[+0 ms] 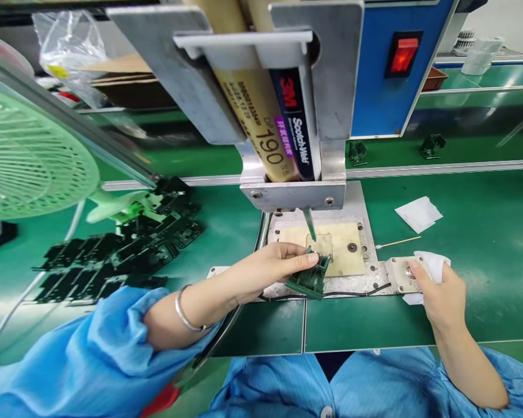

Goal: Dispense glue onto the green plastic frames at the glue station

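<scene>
My left hand grips a dark green plastic part by its edge, over a cream-coloured fixture plate on a steel base. Just above the part, a metal dispensing nozzle points down from a dispenser holding a 3M Scotch-Weld DP190 adhesive cartridge. The nozzle's tip looks close to a clear piece on the plate. My right hand pinches a white cloth beside a round metal button on the base.
Several dark green parts lie in a heap on the green bench at left, beside a pale green fan. A cotton swab and white paper lie right of the fixture. A blue unit with a lit red switch stands behind.
</scene>
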Demonstrator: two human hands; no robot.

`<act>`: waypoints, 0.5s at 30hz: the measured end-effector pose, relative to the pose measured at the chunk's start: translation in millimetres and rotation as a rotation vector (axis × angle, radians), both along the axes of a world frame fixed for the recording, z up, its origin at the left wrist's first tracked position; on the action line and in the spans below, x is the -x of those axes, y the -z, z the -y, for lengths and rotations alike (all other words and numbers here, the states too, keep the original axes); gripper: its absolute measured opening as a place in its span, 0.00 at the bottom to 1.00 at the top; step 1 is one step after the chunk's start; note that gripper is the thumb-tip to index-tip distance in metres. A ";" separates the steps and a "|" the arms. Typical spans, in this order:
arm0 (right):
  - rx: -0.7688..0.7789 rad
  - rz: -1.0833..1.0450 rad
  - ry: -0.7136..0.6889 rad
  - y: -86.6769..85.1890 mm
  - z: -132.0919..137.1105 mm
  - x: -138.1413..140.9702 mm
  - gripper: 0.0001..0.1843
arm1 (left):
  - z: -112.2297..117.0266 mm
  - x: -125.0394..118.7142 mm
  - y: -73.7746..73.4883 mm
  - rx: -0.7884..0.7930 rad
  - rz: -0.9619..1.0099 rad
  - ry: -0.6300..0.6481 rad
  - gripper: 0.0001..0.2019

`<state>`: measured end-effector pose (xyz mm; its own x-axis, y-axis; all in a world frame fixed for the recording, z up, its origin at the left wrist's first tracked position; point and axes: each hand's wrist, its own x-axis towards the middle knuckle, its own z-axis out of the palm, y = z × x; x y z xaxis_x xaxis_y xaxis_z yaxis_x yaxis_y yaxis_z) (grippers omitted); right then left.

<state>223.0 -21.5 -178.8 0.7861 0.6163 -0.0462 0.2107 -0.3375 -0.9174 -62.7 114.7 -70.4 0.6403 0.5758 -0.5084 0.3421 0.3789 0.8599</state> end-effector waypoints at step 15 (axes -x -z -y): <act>-0.363 1.112 -0.307 -36.5 53.4 47.9 0.11 | 99.6 24.1 5.8 -0.660 0.515 -0.141 0.26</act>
<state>175.1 -74.9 -142.4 0.1047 0.6214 0.7764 0.9711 0.1045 -0.2146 -86.8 15.1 -76.2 0.5996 0.7440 0.2949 -0.1654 -0.2453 0.9552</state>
